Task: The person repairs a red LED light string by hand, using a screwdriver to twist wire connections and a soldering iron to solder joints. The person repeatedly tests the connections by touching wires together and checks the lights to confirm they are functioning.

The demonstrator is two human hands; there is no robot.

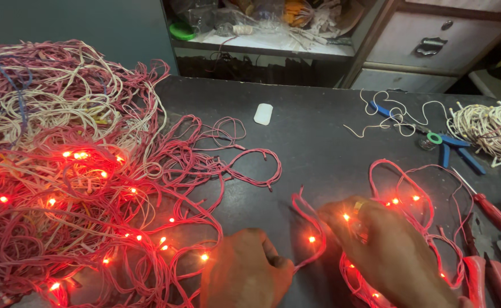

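Nearest to us, our left hand [244,268] rests curled on the dark desk [319,114], its fingers closed around the pink string of lights [310,239] where a lit bulb glows just beside the thumb. Our right hand [387,251] lies just right of it, palm down, fingers pressed together on the same strand at another glowing bulb; we cannot tell how tightly it pinches, since the fingertips are partly hidden by the wire. Under and beyond the right hand sits a small coil of lit wire [410,194], touching that hand. We judge the step in hand to be feeding the strand across from the big pile to the small coil, checking it bulb by bulb. The next move would call for a steady pull with the left hand while the right guides the wire so loops do not snag. At the near right edge lie red-handled tools [490,279], and a red screwdriver [484,202] sits just beyond them. To the left, the large tangled heap of pink and white wire [62,171] fills the desk, many bulbs lit red. Farther off we see a small white block [263,113], blue-handled pliers [450,145] with loose white wire [387,114], and a white wire bundle [487,131] at far right. Beyond the desk stand a cluttered shelf [262,43] and drawers [433,40].
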